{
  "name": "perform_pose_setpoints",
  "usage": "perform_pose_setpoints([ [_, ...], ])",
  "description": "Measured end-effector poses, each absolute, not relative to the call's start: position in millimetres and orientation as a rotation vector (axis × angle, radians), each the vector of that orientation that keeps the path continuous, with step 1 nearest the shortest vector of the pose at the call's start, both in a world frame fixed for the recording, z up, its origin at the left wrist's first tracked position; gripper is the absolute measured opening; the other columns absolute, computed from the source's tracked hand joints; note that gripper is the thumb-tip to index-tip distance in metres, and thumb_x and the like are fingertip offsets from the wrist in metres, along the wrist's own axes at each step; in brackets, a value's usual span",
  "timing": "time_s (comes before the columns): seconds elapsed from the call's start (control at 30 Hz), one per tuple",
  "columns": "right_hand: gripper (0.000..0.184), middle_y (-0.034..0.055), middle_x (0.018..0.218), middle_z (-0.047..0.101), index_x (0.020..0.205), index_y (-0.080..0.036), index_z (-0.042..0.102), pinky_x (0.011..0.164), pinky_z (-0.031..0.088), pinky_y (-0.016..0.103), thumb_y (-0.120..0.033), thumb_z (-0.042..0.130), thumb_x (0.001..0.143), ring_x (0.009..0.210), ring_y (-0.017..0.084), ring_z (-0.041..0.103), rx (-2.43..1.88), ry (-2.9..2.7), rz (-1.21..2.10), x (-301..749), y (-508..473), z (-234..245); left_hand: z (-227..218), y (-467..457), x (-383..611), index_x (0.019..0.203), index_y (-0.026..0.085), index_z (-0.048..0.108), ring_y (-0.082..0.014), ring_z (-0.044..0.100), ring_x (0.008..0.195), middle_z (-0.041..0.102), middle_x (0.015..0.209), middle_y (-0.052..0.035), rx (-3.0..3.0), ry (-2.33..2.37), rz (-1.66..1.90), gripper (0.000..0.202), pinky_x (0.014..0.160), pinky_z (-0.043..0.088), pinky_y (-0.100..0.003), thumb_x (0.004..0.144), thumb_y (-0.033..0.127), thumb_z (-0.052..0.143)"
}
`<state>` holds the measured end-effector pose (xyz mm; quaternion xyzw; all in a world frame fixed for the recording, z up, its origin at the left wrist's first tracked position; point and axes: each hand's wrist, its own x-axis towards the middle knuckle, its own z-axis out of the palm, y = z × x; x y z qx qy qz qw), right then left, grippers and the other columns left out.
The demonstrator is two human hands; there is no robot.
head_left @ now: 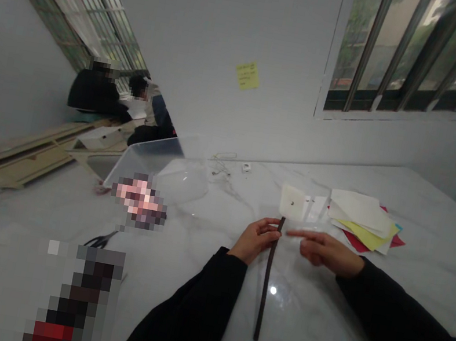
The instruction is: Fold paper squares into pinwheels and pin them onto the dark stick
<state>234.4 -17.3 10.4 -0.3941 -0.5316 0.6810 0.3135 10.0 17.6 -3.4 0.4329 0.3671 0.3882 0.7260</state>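
My left hand [257,239] is closed around the upper part of a thin dark brown stick [264,294], which points down toward me. At the stick's top end is a cream paper piece [289,196] with a small dark dot in it. Whiter paper [315,208] lies just right of it; whether the two are joined I cannot tell. My right hand [326,251] is beside the stick, its index finger stretched toward it and the other fingers curled. Nothing shows in that hand, and a small gap separates the fingertip from the stick.
Coloured and white paper sheets [370,225] are piled at the right. Scissors [101,239] lie at the left, near a clear plastic box [146,157] and blurred-out items. A small white block [246,167] sits by the wall. Two people are seated at the far left.
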Motion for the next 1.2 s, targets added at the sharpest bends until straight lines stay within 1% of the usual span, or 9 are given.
perform_pose_setpoints([
  [0.1,0.043,-0.0028,0.058,0.047,0.105,-0.01,0.071,0.049,0.026,0.024,-0.046,0.066,0.081,0.05,0.008,0.037,-0.81,-1.791,2.0,229.2,-25.6,15.3,-2.2,17.0,10.3,0.107,0.016,0.066,-0.0115,0.059,0.072,0.066,0.086,-0.0035,0.939,0.824,0.861,0.054,0.07,0.043,-0.026,0.058,0.029,0.086],
  [0.2,0.041,-0.0053,0.058,0.039,0.099,-0.012,0.071,0.048,0.023,0.023,-0.048,0.065,0.081,0.051,0.007,0.032,-1.009,-1.637,1.73,234.7,-18.8,10.0,-0.2,16.0,10.9,0.106,0.016,0.066,-0.0123,0.06,0.073,0.067,0.087,-0.004,0.934,0.823,0.857,0.054,0.071,0.043,-0.026,0.057,0.029,0.087],
  [0.4,0.066,-0.0056,0.062,0.044,0.133,-0.016,0.049,0.045,0.026,0.023,-0.039,0.069,0.074,0.05,0.009,0.033,-1.323,-0.99,1.123,259.8,7.1,-9.2,-2.8,16.8,10.2,0.105,0.016,0.066,-0.0126,0.059,0.075,0.066,0.085,-0.0038,0.979,0.817,0.81,0.052,0.073,0.043,-0.027,0.058,0.028,0.086],
  [0.53,0.079,-0.0024,0.074,0.056,0.143,-0.023,0.036,0.045,0.03,0.023,-0.036,0.069,0.073,0.05,0.009,0.038,-1.315,-0.971,1.157,261.1,4.7,-7.5,-6.5,18.4,9.6,0.106,0.017,0.066,-0.0117,0.059,0.073,0.066,0.085,-0.0036,1.011,0.841,0.786,0.05,0.071,0.042,-0.026,0.06,0.029,0.084],
  [0.67,0.045,-0.0025,0.06,0.051,0.107,-0.014,0.068,0.045,0.026,0.023,-0.047,0.066,0.078,0.048,0.008,0.036,-1.183,-1.658,1.659,254.4,-3.9,0.6,-6.3,18.4,10.2,0.107,0.016,0.066,-0.0114,0.059,0.072,0.066,0.086,-0.0038,0.989,0.822,0.813,0.052,0.071,0.042,-0.026,0.06,0.028,0.084],
  [0.8,0.042,-0.0055,0.054,0.039,0.087,-0.014,0.07,0.045,0.021,0.023,-0.054,0.058,0.082,0.046,0.007,0.03,-1.262,-1.725,1.52,254.1,-2.6,0.6,-3.3,17.2,11.1,0.104,0.016,0.066,-0.0114,0.059,0.072,0.066,0.085,-0.0033,0.964,0.808,0.825,0.052,0.072,0.042,-0.027,0.058,0.027,0.086],
  [0.97,0.044,-0.0054,0.057,0.04,0.103,-0.015,0.066,0.044,0.023,0.022,-0.051,0.06,0.079,0.048,0.008,0.032,-1.396,-1.325,1.177,267.1,8.1,-10.3,-3.7,17.9,10.1,0.105,0.017,0.066,-0.0122,0.059,0.074,0.066,0.086,-0.0037,0.971,0.821,0.814,0.051,0.071,0.042,-0.026,0.059,0.027,0.085],
  [1.1,0.07,-0.0018,0.073,0.054,0.136,-0.021,0.046,0.044,0.033,0.022,-0.044,0.067,0.073,0.051,0.01,0.041,-1.414,-1.058,0.96,270.6,13.0,-14.7,-4.7,19.6,8.7,0.107,0.017,0.066,-0.0125,0.059,0.076,0.066,0.089,-0.004,0.999,0.815,0.794,0.051,0.072,0.042,-0.026,0.061,0.028,0.084],
  [1.2,0.082,0.0029,0.086,0.061,0.144,-0.023,0.038,0.045,0.037,0.023,-0.043,0.07,0.071,0.055,0.012,0.048,-1.465,-1.021,0.882,268.4,12.3,-10.7,-3.6,19.6,8.7,0.107,0.018,0.066,-0.0126,0.059,0.076,0.066,0.088,-0.0038,1.006,0.828,0.79,0.051,0.072,0.042,-0.026,0.061,0.028,0.084],
])
